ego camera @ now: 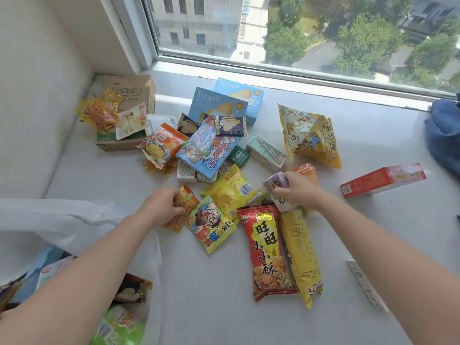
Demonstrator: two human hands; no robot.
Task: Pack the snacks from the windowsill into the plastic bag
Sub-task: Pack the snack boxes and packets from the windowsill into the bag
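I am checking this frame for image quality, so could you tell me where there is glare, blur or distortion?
Head view: daylight from the window brightens the windowsill; foil glare on the red snack packet; wide-angle bending of the window frame; the blue cloth at the right edge is blurred; both forearms look stretched.

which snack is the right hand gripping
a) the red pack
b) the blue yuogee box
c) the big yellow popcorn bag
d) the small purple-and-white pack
d: the right hand has its fingers curled round the small purple-and-white pack, while the red pack lies untouched on the sill nearer the camera.
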